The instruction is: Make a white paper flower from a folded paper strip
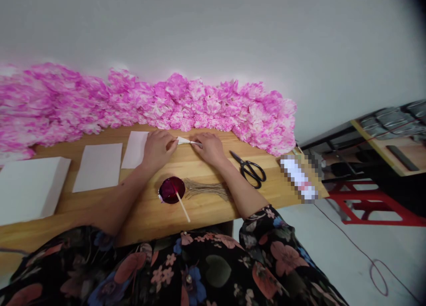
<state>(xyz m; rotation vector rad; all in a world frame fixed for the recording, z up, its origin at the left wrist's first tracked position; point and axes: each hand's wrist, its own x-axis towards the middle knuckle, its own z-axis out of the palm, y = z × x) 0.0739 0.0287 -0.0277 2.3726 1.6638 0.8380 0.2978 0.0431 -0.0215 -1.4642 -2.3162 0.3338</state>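
Both hands meet over the far middle of the wooden table. My left hand [160, 149] pinches one end of a narrow folded white paper [183, 140]. At its other end, my right hand [209, 148] is closed on the same paper, which looks gathered thin near the right fingers. A flat sheet of white paper [133, 150] lies partly under my left hand. Closer to me stands a small bowl of dark red liquid [171, 191] with a wooden stick [182, 204] leaning in it. A bundle of thin brown strings [206, 188] lies beside the bowl, partly behind my right forearm.
Pink-and-white paper flowers [179, 97] are heaped along the wall. Black-handled scissors [249, 168] lie right of my right forearm. To the left are another white sheet [98, 167] and a thick paper stack [31, 188]. A red plastic stool [372, 204] stands on the floor at right.
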